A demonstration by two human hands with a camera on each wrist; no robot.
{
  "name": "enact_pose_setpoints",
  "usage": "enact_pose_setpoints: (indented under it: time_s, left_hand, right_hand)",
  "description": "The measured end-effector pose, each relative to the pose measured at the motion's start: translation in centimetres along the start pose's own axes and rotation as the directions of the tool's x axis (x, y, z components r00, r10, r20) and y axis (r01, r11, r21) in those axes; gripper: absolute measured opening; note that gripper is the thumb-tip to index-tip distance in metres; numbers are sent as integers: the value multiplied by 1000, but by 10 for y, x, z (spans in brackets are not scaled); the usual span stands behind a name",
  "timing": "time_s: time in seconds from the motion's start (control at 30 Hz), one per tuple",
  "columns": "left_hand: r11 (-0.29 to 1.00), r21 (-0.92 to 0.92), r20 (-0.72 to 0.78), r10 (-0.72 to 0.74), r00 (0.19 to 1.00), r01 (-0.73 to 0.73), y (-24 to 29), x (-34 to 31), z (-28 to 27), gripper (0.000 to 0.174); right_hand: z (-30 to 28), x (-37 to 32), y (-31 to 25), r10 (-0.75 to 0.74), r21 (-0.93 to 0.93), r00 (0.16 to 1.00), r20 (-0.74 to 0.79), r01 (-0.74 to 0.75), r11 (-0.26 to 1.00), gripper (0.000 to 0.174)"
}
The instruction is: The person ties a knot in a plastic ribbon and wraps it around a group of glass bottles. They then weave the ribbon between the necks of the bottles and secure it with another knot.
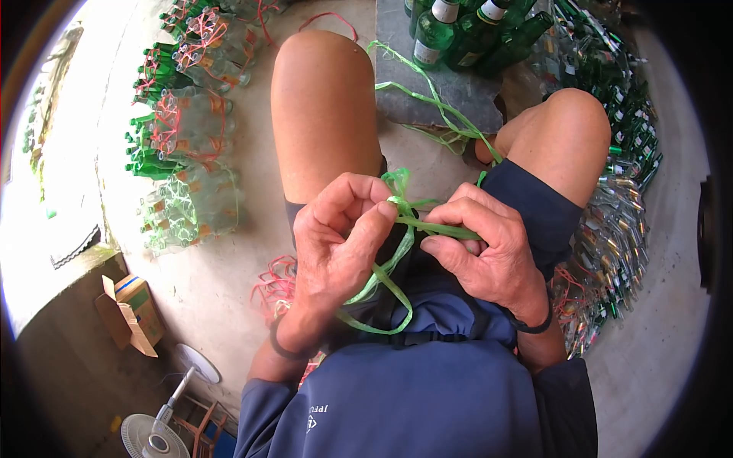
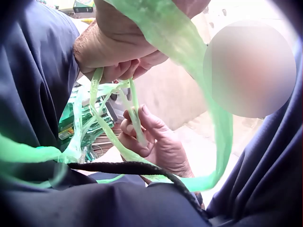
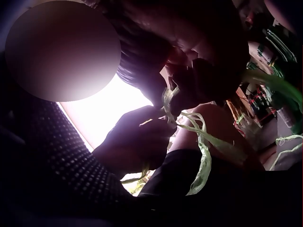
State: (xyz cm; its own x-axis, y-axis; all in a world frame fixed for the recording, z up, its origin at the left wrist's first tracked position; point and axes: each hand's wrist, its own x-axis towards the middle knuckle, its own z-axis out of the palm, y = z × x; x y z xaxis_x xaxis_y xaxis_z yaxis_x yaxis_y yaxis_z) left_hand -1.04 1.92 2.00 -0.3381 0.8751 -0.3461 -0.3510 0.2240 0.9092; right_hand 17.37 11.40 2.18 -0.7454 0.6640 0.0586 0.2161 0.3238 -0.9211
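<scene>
In the head view, both hands meet over the person's lap around a green plastic strip point(image 1: 398, 294). The left hand point(image 1: 336, 237) pinches it between thumb and forefinger at a bunched, knot-like spot point(image 1: 395, 200). Close by, the right hand point(image 1: 489, 244) grips a taut length of strip point(image 1: 439, 228) between thumb and curled fingers. A loose loop hangs below the left hand; in the left wrist view a wide stretch of the strip point(image 2: 221, 146) crosses near the camera. The right wrist view is dark, with strip ends point(image 3: 203, 163) dangling beside the hands.
Green bottles point(image 1: 435, 42) stand on a dark board point(image 1: 447, 107) between the knees, with strip trailing over it. Tied bottle bundles point(image 1: 191, 126) line the floor at left. Loose bottles point(image 1: 622, 221) are heaped at right. A carton point(image 1: 137, 309) and a fan point(image 1: 156, 439) stand lower left.
</scene>
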Motion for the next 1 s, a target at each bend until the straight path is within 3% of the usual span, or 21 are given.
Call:
enact_pose_setpoints:
  time_s: [0.33,0.5,0.83,1.0]
  left_hand:
    - [991,-64,-45,-124,991,121,-2,2,-3,6]
    - [970,-188,-13,-160,987,154,-9,3,-4,8]
    - [967,-218,-22,-139,990,131,-9,1,-3,11]
    - [965,-225,-42,-146,988,133,-2,-1,-4,14]
  right_hand:
    - [0,-6,-1,-152,-101,986,-74,144,984,14]
    - [-3,-5,-6,-226,-168,970,-91,209,963,15]
    - [-3,-10,-6,-187,-154,979,-86,173,973,13]
    - [2,-15,1,-124,-25,992,38,125,992,8]
